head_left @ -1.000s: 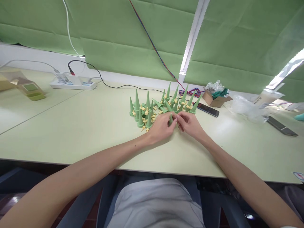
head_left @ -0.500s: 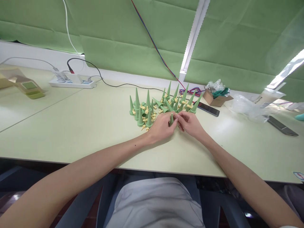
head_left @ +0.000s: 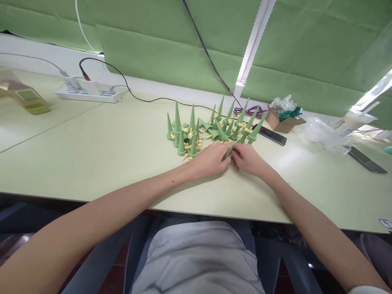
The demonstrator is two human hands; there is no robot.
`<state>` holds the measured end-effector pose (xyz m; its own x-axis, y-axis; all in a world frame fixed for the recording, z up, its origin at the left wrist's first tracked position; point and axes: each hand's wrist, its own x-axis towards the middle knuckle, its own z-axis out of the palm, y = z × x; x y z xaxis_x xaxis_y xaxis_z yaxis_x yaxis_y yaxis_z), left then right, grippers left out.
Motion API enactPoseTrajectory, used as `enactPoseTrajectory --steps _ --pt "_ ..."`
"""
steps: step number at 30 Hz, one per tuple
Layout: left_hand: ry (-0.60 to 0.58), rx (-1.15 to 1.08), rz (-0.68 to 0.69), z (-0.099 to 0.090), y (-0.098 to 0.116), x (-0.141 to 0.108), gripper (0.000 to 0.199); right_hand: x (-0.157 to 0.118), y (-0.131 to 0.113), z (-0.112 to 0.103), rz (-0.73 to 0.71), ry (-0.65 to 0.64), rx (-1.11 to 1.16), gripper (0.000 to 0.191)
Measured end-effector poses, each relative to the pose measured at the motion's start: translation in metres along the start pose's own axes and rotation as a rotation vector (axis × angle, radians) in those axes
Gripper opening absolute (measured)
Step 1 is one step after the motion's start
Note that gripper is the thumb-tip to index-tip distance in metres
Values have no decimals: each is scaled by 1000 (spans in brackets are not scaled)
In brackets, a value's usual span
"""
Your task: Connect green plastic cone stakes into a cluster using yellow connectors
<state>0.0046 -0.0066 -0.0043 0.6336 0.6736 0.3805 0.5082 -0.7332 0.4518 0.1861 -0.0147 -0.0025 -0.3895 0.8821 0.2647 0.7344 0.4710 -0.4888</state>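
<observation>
My left hand (head_left: 213, 160) is closed around a green plastic spike (head_left: 227, 152), whose pointed end sticks out past the thumb, tilted to the right. Pressed up against it, my right hand (head_left: 247, 159) has its fingers pinched together at the spike's hidden end; whatever they grip is covered. Just beyond both hands stand several green spikes (head_left: 177, 124), mostly upright, some lying on their sides. Small pale yellow valve-like pieces (head_left: 190, 133) are fixed to some spikes, and others lie loose among them.
A phone (head_left: 272, 135) lies right of the spikes, near a small cardboard box (head_left: 283, 121) with plastic wrap. Farther right are a clear plastic bag (head_left: 320, 136), a white cup (head_left: 355, 120) and a dark flat object (head_left: 367, 159). A power strip (head_left: 88, 94) sits back left.
The held spike has tipped over to the right, from nearly upright. Both hands remain together and the right one has turned slightly. The camera view has shifted a little.
</observation>
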Motion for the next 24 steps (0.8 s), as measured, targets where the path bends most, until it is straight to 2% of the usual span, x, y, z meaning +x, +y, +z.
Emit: enactPoseTrajectory --steps 5,24 --pt "-22 3 23 -3 4 -1 12 -1 2 -2 -22 3 -76 26" --pt "-20 -44 35 -1 1 -2 12 0 -5 -3 12 -21 78 25"
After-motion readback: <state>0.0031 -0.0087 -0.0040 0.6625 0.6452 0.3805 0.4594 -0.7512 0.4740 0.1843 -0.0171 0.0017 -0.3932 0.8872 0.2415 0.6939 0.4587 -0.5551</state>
